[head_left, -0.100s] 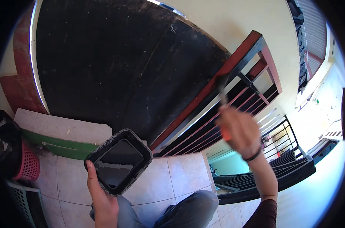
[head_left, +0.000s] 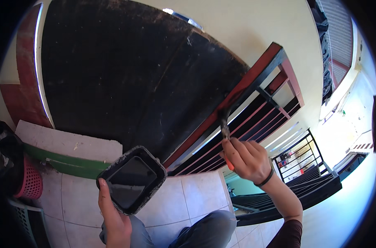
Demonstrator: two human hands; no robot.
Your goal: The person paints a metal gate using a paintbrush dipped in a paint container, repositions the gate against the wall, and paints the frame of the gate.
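In the head view the right hand (head_left: 246, 159) is gripping a paintbrush (head_left: 224, 122) whose bristles are touching the red top rail (head_left: 254, 76) of the metal railing beside the black wall (head_left: 130, 78), while the left hand (head_left: 113, 219) is holding a square tray of black paint (head_left: 132, 180) over the tiled floor (head_left: 196, 194)

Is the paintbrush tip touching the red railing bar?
Touching. In the head view the paintbrush, held in the right hand, has its bristles pressed onto the railing bar, with no gap showing between them.
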